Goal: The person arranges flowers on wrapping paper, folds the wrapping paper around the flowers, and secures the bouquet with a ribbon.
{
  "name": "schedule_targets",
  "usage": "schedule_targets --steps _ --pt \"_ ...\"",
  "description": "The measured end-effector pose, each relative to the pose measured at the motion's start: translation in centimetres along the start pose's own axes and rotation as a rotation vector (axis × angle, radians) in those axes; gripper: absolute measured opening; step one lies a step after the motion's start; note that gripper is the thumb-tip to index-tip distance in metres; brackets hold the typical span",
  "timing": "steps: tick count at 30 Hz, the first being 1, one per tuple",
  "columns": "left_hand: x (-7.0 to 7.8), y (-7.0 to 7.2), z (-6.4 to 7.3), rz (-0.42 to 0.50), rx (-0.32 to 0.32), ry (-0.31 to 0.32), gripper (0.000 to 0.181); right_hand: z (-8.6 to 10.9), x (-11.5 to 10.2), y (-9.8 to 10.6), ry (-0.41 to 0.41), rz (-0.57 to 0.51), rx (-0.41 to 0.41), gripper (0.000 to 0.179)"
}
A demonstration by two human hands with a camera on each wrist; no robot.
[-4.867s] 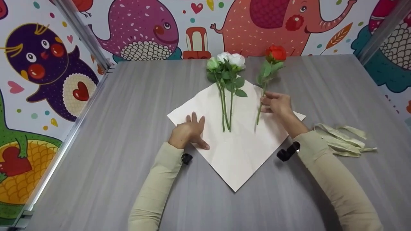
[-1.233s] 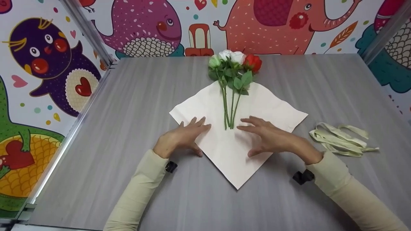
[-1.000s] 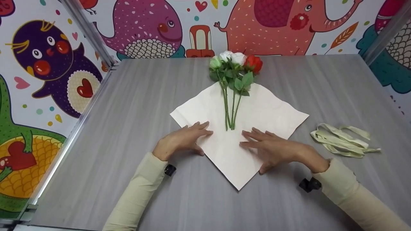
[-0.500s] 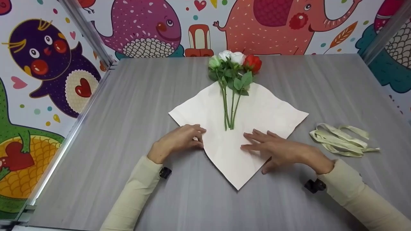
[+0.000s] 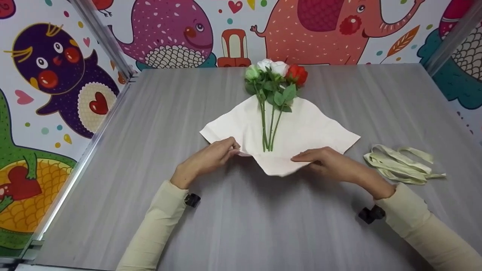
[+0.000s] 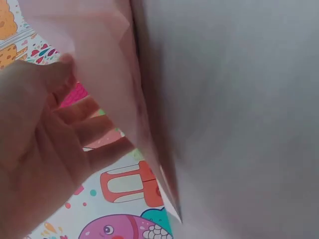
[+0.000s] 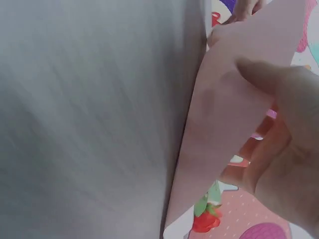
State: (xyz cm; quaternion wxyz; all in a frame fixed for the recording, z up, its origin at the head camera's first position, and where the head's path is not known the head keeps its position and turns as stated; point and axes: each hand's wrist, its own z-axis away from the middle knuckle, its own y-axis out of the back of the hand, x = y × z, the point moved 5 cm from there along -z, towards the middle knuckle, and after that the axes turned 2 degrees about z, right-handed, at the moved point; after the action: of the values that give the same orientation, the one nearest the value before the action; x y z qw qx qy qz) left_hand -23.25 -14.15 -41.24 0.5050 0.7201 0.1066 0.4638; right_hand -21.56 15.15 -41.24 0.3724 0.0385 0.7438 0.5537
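The pale pinkish-white square paper sheet point(image 5: 301, 128) lies on the grey wood-grained counter point(image 5: 226, 226), its near part raised clear of the surface. Left hand point(image 5: 212, 156): grip closed, thumb and fingers pinching the sheet's left near edge. Right hand point(image 5: 333, 163): grip clamped on the right near edge, thumb on one face, fingers behind. Four long-stemmed flowers, one pale green point(image 5: 252, 72), two white point(image 5: 278, 68) and one red point(image 5: 297, 74), rest with green stems point(image 5: 272, 128) between the hands and blooms beyond the far edge. A loosely looped pale cream-green fabric ribbon point(image 5: 399, 165) lies right of the sheet, apart from it
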Motion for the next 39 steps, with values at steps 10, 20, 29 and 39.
schedule_targets --steps 10,20,29,39 --pt "1.1 -1.0 -0.1 -0.103 -0.288 0.065 0.085 0.1 1.2 0.3 -0.090 -0.128 0.014 0.055" --pt "0.4 -1.1 -1.2 -0.143 -0.125 0.052 0.022 -0.1 1.9 0.7 -0.275 -0.198 0.162 0.027" --pt "-1.4 0.1 -2.6 -0.075 0.033 0.235 0.026 -0.7 4.2 2.7 -0.489 -0.049 0.268 0.020" --pt "-2.0 -0.9 -4.4 -0.122 -0.174 0.469 0.081 -4.1 2.6 1.9 -0.625 0.025 0.282 0.079"
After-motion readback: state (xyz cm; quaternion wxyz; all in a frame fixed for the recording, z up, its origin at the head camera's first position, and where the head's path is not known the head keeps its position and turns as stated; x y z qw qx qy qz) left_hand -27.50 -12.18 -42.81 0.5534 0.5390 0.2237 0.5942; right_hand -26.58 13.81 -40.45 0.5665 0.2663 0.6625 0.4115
